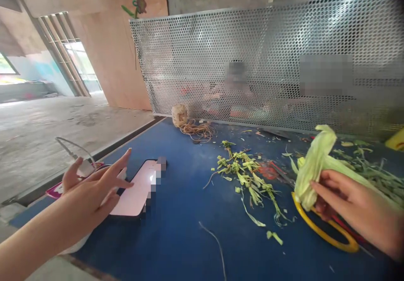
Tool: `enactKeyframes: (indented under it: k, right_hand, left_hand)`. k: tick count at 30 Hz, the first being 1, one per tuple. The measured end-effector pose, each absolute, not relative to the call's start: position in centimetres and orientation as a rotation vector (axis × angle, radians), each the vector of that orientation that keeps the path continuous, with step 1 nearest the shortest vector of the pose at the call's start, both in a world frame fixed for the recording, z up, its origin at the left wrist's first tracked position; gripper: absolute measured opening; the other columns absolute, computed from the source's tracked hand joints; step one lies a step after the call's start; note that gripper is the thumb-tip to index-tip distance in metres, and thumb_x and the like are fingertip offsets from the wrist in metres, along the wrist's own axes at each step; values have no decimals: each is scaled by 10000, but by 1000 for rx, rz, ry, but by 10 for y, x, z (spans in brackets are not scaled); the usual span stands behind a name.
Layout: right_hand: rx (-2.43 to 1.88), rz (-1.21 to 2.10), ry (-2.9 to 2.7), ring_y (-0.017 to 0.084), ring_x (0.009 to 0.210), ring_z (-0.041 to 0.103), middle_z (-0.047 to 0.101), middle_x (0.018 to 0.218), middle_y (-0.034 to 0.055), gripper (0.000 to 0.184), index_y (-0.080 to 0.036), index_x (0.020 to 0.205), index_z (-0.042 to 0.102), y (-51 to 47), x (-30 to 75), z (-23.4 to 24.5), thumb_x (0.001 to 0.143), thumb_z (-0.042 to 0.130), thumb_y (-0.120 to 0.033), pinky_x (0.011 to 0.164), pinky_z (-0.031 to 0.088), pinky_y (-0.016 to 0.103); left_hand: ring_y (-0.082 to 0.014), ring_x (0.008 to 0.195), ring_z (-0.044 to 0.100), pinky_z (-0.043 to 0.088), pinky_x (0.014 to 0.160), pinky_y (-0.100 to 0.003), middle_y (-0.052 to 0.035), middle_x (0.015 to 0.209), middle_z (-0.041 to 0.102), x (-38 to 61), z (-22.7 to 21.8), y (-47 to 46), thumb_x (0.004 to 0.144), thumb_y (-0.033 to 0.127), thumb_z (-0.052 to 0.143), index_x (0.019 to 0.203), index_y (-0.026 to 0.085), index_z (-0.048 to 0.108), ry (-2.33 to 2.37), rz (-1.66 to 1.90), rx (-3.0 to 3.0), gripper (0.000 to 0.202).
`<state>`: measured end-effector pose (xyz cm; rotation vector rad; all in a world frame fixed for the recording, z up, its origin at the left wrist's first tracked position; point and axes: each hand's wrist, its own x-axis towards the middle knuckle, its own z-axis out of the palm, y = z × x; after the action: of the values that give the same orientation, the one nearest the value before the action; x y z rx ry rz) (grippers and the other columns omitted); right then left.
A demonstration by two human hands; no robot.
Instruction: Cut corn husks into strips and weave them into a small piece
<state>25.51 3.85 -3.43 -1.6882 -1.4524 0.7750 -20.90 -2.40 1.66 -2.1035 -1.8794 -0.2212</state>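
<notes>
My left hand (101, 182) is over a phone (134, 192) with a lit pale pink screen, its fingers spread and a fingertip near or on the glass. My right hand (350, 201) pinches a limp, pale green husk-like leaf (315, 167), its upper end folded over. Beneath that hand are scissors with a yellow handle loop (331, 241); their blades point toward the middle of the table. Trimmed green stalks (249, 171) lie between the two hands.
Loose greens (375, 171) are heaped at the right. At the back stand a stained pale container (179, 116) and coiled twine (198, 130), before a perforated metal screen (202, 62). A white cable (74, 148) is behind my left hand. People are visible through the screen.
</notes>
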Motion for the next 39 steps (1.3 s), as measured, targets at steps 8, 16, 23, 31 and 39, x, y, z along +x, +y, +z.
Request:
enactKeyframes:
  k: [8, 16, 23, 31, 39]
  right_hand:
    - [-1704, 817, -1609, 157, 438, 528, 528, 518, 0, 104, -242, 719, 411, 34, 241, -29, 754, 440, -335, 412, 457, 271]
    - [-1700, 791, -1672, 127, 461, 520, 515, 542, -55, 140, -242, 758, 416, 29, 242, -22, 774, 431, -380, 416, 476, 238]
    - [-1699, 787, -1706, 122, 469, 521, 500, 543, -53, 135, -236, 749, 408, 29, 242, -23, 810, 392, -356, 422, 477, 233]
    - [-1690, 809, -1733, 135, 469, 529, 502, 550, -21, 141, -217, 761, 406, 30, 243, -22, 814, 390, -347, 421, 479, 243]
    - [-1722, 740, -1750, 115, 459, 521, 500, 538, -44, 142, -230, 749, 413, 28, 241, -23, 806, 385, -357, 419, 472, 213]
  left_hand:
    - [-185, 1025, 569, -77, 1032, -390, 181, 839, 685, -186, 18, -37, 748, 344, 193, 1258, 468, -197, -1862, -210, -2074, 654]
    - [-152, 1029, 566, -56, 1035, -436, 133, 819, 701, -187, 8, -38, 831, 167, 236, 1338, 312, -162, -1803, -113, -2046, 661]
    - [-159, 982, 595, -48, 1031, -461, 139, 806, 701, -186, 7, -39, 820, 161, 245, 1339, 305, -163, -1737, -109, -2023, 676]
    - [-157, 956, 608, -74, 1025, -462, 126, 781, 705, -186, 6, -34, 812, 143, 213, 1335, 275, -188, -1752, -136, -2004, 673]
    - [-153, 1054, 550, -65, 1021, -464, 112, 788, 709, -190, 2, -24, 840, 170, 247, 1335, 252, -190, -1756, -126, -1995, 665]
